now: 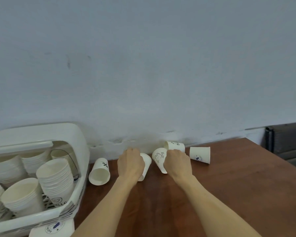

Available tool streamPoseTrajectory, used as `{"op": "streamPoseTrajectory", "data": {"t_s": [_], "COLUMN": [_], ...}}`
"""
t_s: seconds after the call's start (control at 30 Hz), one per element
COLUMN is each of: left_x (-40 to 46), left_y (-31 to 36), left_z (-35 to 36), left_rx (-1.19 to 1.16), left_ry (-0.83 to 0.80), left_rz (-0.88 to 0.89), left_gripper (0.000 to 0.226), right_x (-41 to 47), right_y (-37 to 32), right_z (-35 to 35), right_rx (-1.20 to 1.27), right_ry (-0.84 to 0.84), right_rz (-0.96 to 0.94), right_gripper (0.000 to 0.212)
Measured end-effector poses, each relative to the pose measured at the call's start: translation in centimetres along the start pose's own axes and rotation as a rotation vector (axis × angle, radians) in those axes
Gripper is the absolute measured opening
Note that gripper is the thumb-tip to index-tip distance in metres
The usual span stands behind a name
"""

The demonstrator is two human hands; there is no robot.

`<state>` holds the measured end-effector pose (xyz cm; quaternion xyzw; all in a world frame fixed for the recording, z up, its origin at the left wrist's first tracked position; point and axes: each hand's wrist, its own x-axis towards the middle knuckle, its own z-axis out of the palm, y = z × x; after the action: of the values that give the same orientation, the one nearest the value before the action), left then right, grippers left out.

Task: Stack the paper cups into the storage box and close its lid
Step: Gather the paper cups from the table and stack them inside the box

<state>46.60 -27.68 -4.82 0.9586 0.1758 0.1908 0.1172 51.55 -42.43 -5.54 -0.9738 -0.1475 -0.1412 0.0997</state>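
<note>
My left hand (130,164) grips a white paper cup (146,165) at mid-table. My right hand (177,162) grips a second cup (159,158) with a bear drawing, held tilted. Three more white cups lie on their sides: one (99,171) to the left with its mouth toward me, one (175,145) by the wall behind my right hand, one (200,154) to the right. The white storage box (41,214) stands at the left, holding several stacks of cups (55,178). Its lid (46,132) is raised behind it.
The brown wooden table (220,194) runs along a pale blue wall (143,65). A dark piece of furniture (287,137) stands past the table's right end. Another white cup (55,227) lies in front of the box at the bottom edge.
</note>
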Motion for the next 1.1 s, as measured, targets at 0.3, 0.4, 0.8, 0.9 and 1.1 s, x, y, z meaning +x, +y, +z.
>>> {"op": "streamPoseTrajectory", "data": {"t_s": [0.3, 0.4, 0.8, 0.9, 1.1], "left_x": [2.7, 3.2, 3.3, 1.9, -1.2], "left_y": [-0.4, -1.0, -2.8, -3.2, -3.6], "left_z": [2.7, 3.3, 1.7, 0.2, -4.1], "left_rx": [0.035, 0.089, 0.003, -0.048, -0.061], "left_ry": [-0.336, -0.347, -0.288, -0.223, -0.111], "left_rz": [0.095, 0.117, 0.136, 0.103, 0.117], "left_gripper": [0.044, 0.047, 0.028, 0.017, 0.017], "right_x": [3.8, 5.3, 4.8, 2.6, -1.8], "right_y": [0.2, -0.4, -1.4, -1.3, -2.3], "right_z": [1.9, 2.4, 1.1, -0.1, -3.8], "right_rx": [0.036, 0.047, -0.005, 0.017, -0.013], "right_ry": [-0.149, -0.252, -0.350, -0.279, -0.251], "right_rz": [-0.093, -0.122, -0.102, -0.108, -0.130], "right_gripper": [0.041, 0.037, 0.033, 0.030, 0.023]}}
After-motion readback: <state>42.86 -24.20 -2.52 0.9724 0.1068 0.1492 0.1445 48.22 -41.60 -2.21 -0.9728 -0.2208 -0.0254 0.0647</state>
